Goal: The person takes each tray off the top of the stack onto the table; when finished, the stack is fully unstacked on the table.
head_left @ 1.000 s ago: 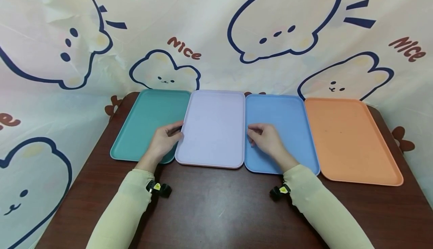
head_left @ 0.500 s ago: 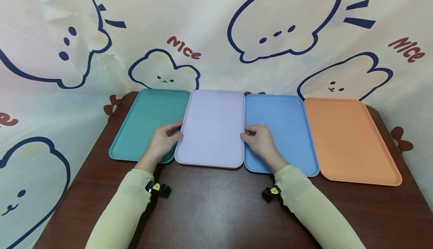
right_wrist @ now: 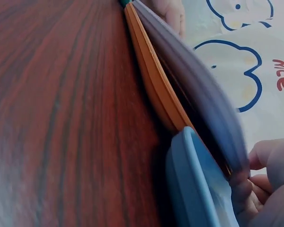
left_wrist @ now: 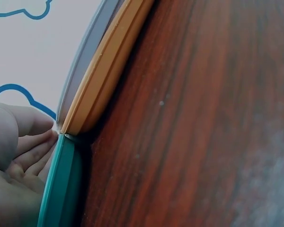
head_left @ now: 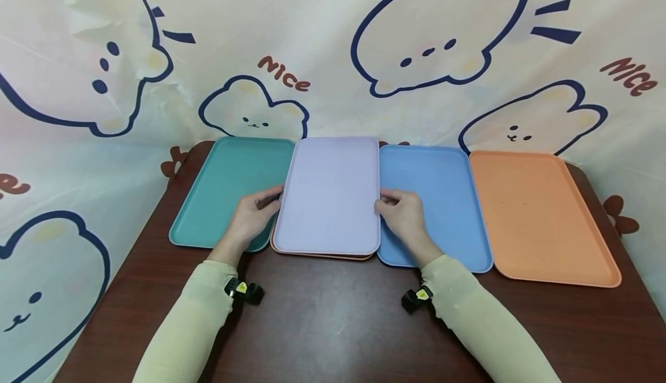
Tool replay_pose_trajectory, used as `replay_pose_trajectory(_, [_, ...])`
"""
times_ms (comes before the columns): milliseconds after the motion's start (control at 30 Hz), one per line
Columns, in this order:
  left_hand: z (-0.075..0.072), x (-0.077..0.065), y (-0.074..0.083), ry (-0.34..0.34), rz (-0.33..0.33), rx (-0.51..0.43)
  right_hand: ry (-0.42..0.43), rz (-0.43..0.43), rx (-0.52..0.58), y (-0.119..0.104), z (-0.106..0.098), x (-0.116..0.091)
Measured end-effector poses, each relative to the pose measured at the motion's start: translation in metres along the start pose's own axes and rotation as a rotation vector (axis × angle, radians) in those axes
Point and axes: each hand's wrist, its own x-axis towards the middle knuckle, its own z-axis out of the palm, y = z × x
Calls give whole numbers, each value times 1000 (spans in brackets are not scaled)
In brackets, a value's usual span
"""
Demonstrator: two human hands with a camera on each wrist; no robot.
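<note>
A lavender tray (head_left: 329,195) lies over an orange-brown tray (right_wrist: 149,59), whose rim shows along the near edge. My right hand (head_left: 407,216) pinches the lavender tray's right edge between thumb and fingers. That side is raised, and a dark wedge-shaped gap between the two trays opens toward it in the right wrist view. At the opposite edge, my left hand (head_left: 248,218) pinches the lavender tray's left side, its forearm crossing the green tray (head_left: 239,180). In the left wrist view the lavender rim (left_wrist: 80,66) stays close to the orange-brown one.
A blue tray (head_left: 437,198) adjoins on the right, under my right hand, and beyond it lies a light orange tray (head_left: 541,221). All rest side by side on a dark brown wooden table (head_left: 333,313). A cartoon-printed cloth (head_left: 333,41) hangs behind the table.
My right hand has moved left from over the blue tray to the lavender tray's right edge. The lavender tray has lifted at that side, baring the orange-brown rim beneath. My left hand has stayed put.
</note>
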Motion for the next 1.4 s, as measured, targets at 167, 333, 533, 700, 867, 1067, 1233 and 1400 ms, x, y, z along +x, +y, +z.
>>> replay_pose_trajectory(167, [-1, 0, 1, -24, -15, -5, 19, -11, 3, -2, -3, -3])
replay_pose_trajectory(333, [-3, 0, 1, -44, -30, 0, 75, -32, 38, -1, -4, -5])
replay_pose_trajectory(533, [-2, 1, 0, -41, -30, 4, 153, -44, 33, 4, -12, -5])
replay_pose_trajectory(700, [-1, 1, -2, -24, -26, 17, 109, -21, 45, 9, -27, -5])
replay_pose_trajectory(867, [-1, 2, -2, -25, -32, 26, 55, -7, 52, 18, -47, -7])
replay_pose_trajectory(1067, [-1, 2, -2, -30, -37, 34, -10, -11, 56, 25, -72, -7])
replay_pose_trajectory(1233, [-1, 3, -2, -27, -41, 34, -71, -56, 6, 29, -93, -6])
replay_pose_trajectory(1400, [-1, 2, 0, -26, -31, 44, -133, -131, -18, 37, -109, -5])
